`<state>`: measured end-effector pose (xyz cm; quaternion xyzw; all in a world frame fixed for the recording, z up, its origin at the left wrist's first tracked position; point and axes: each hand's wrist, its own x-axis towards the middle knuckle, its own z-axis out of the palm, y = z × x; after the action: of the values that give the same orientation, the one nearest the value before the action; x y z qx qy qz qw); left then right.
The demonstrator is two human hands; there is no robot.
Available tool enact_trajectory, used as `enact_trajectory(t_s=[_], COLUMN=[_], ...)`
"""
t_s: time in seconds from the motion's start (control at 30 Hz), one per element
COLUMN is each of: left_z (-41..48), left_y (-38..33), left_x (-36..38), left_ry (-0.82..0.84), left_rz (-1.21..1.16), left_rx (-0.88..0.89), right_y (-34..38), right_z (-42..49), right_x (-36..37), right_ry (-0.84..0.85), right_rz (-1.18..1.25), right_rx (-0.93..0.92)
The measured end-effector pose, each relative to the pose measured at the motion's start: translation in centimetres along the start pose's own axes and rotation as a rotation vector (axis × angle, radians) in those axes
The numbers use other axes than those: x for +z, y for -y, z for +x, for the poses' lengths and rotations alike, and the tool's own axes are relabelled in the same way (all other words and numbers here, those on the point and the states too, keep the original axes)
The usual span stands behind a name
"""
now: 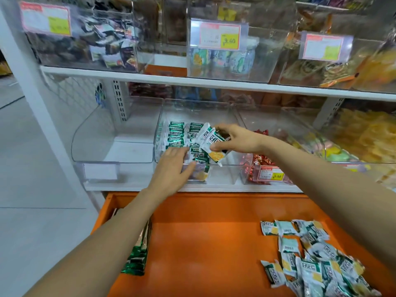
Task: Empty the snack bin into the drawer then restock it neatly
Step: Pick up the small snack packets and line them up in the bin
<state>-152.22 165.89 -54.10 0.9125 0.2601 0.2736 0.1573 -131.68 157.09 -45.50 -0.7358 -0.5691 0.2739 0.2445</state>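
A clear snack bin (pixel 227 116) sits on the lower shelf, with green-and-white snack packets (pixel 176 133) standing in neat rows at its left. My right hand (pixel 237 139) grips a few of these packets (pixel 211 140) over the bin's middle. My left hand (pixel 174 168) lies flat with straight fingers against the packets at the bin's front. Below, the open orange drawer (pixel 203 243) holds a loose pile of the same packets (pixel 310 258) at its right and a stack of green packets (pixel 138 254) along its left wall.
An empty clear bin (pixel 111 138) stands left of the snack bin; a bin of red candies (pixel 261 168) stands right of it. Bins of yellow chips (pixel 364 138) fill the far right. The upper shelf (pixel 192 80) overhangs with more bins and price tags.
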Motion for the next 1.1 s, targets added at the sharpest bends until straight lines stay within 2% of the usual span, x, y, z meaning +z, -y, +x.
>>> enact_trajectory(t_s=[0.07,0.1,0.2,0.27,0.37,0.43,0.5,0.63,0.77,0.8,0.9,1.1], left_z=[0.2,0.4,1.1,1.0,0.3,-0.2,-0.7,-1.5,-1.6,-1.6,-1.8,-1.9], left_y=[0.0,-0.2,-1.1,-1.3,-0.5,0.4,1.1,1.3,1.2,1.3,1.7,1.6], left_x=[-0.4,-0.8,-1.8,-2.5,-3.5,-4.0,-4.3,-4.4,-3.7,-3.5,-3.2,-2.8], left_ry=[-0.119,-0.102,0.104,0.094,-0.040,-0.154,-0.242,-0.255,-0.244,-0.244,-0.248,-0.273], left_rz=[-0.280,-0.408,-0.756,-0.876,-0.808,-0.755,-0.751,-0.765,-0.791,-0.793,-0.768,-0.790], left_rx=[-0.079,-0.121,-0.267,-0.309,-0.367,-0.439,-0.484,-0.497,-0.504,-0.503,-0.485,-0.476], right_y=[-0.1,0.0,0.7,1.8,3.0,2.9,2.3,1.8,2.5,2.3,1.3,0.9], right_z=[-0.1,-0.1,-0.1,-0.4,-0.8,-0.8,-0.5,1.3,2.8,3.0,3.3,4.0], right_x=[-0.1,0.0,0.4,0.4,0.0,-0.6,-1.1,1.1,4.3,4.5,4.1,4.4], right_ry=[0.052,0.076,0.116,0.140,0.077,-0.099,-0.210,-0.002,0.023,0.037,0.119,0.093], right_rz=[0.003,0.020,0.097,0.099,0.133,0.232,0.196,-0.157,-0.389,-0.368,-0.103,-0.005], right_rx=[0.002,0.003,-0.024,-0.076,-0.184,-0.226,-0.197,-0.018,0.041,0.057,0.144,0.215])
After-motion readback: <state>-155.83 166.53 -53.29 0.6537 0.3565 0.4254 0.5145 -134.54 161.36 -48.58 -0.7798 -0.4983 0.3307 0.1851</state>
